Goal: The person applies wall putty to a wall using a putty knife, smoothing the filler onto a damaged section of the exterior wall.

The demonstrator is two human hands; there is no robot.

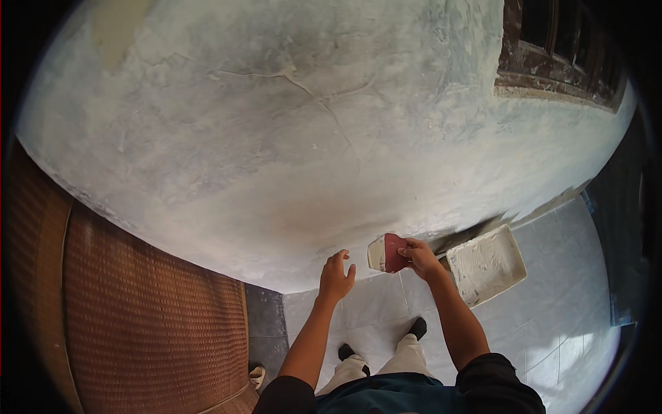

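My right hand (419,258) grips a red putty spreader (395,253) by its edge. Pale putty coats the spreader's left side. To its left, my left hand (335,277) is raised with thumb and fingers apart, and nothing is in it. Both hands are in front of the lower part of a patchy, whitish plastered wall (241,159); whether either touches it I cannot tell. A rectangular tray (518,252), its inside covered with creamy white putty, is just right of my right hand.
Grey floor tiles (376,303) lie under my feet, in dark socks. A brown woven panel (152,303) fills the lower left, with a light-coloured slipper (257,377) beside it. At the upper right, a dark-framed window (558,65) is set into the wall. A raised crack line crosses the plaster.
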